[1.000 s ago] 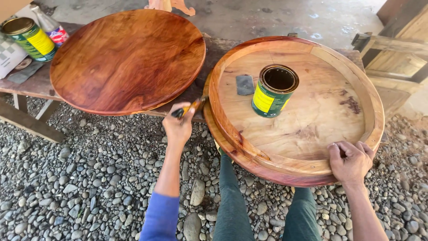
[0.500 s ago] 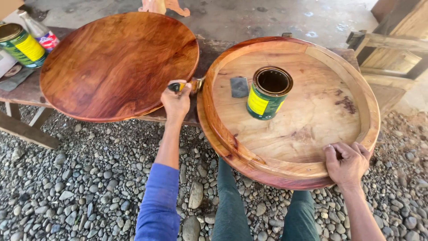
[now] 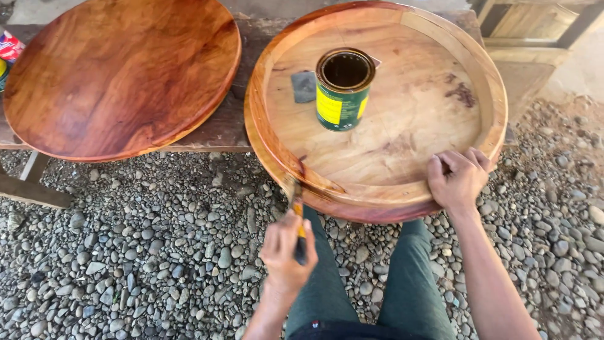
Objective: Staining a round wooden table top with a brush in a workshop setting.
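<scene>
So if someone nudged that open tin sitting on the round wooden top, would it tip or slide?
The tin looks squat with a flat base, so it would probably slide rather than tip. Its lid is off, so a hard knock might slosh the contents. The pale round top seems tilted toward the person, which may encourage sliding.

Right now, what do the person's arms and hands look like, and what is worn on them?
Both hands are bare: no gloves, rings or watch show. The left hand and the right hand lead to bare forearms; no sleeve shows on either arm in this view. Dark green trousers cover the legs below.
</scene>
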